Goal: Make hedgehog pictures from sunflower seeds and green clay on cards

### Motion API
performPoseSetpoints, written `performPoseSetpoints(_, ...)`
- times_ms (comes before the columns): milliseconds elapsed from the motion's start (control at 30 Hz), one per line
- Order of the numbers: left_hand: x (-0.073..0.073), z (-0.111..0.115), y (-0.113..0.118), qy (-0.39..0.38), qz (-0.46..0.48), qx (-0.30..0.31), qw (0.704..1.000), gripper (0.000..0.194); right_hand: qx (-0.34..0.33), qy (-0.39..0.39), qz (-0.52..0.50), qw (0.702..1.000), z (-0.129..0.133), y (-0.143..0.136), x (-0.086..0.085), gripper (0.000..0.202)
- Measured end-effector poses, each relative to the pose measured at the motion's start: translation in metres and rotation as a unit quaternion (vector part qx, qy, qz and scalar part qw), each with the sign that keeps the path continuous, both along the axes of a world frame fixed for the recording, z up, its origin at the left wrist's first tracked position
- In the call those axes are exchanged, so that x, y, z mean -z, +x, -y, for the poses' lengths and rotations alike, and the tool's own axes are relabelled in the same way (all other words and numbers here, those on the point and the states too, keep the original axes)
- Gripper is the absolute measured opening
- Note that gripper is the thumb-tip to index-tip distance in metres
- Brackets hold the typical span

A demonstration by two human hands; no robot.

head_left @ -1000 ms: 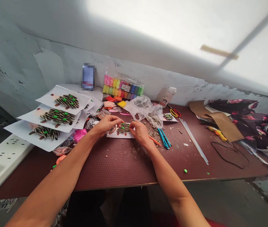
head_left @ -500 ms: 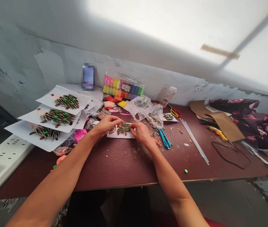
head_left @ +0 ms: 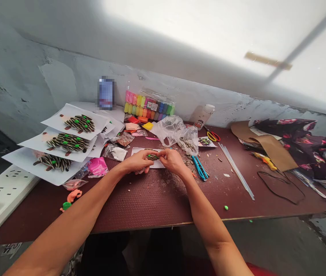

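Right around the middle of the bench (head_left: 151,199), the left hand (head_left: 137,162) and the right hand (head_left: 172,161) meet over a small white card (head_left: 157,164) bearing striped seeds and green dots. The card lies flat on the bench, partly covered by the fingers. Both hands are partly closed, with fingers bent and their tips close together at the card; as far as I can make out, the right thumb and forefinger are nearly pinched, but I cannot tell whether either hand grips anything.

Just to the right of the right hand lie loose seeds and a blue cutter (head_left: 199,168). Behind the hands, a clear plastic bag (head_left: 171,129) sits near a second seed card (head_left: 206,142) and yellow-and-red scissors (head_left: 213,135). On the left, larger sheets (head_left: 54,173) with similar seed shapes overlap in a pile, beside a pink packet (head_left: 97,166). A pack of coloured clay (head_left: 148,105) leans on the wall, and a green bit (head_left: 226,207) rests near the front edge.
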State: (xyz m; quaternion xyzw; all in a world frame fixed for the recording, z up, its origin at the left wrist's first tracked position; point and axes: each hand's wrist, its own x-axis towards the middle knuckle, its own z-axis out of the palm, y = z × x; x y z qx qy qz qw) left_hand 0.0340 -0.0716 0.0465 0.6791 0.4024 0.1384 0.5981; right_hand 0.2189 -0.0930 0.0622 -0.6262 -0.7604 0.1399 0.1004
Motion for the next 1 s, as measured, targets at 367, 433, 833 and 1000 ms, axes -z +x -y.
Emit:
performPoseSetpoints(367,0.000,0.000,0.000,-0.033,0.023,-0.024,0.999,0.064,-0.003,-0.015,0.005,1.000,0.000,0.001,-0.001,0.037)
performPoseSetpoints(433,0.000,0.000,0.000,-0.032,0.023,-0.027,0.999,0.065,-0.005,-0.017,-0.004,1.000,0.000,0.001,-0.001,0.037)
performPoseSetpoints(833,-0.001,-0.001,-0.003,-0.033,0.018,-0.031,0.999,0.049,0.058,0.047,-0.027,0.997,-0.003,0.004,0.007,0.030)
performPoseSetpoints(1000,0.000,-0.007,-0.008,-0.027,0.025,-0.048,0.998,0.051,0.057,0.048,-0.012,0.997,-0.003,-0.002,0.008,0.032)
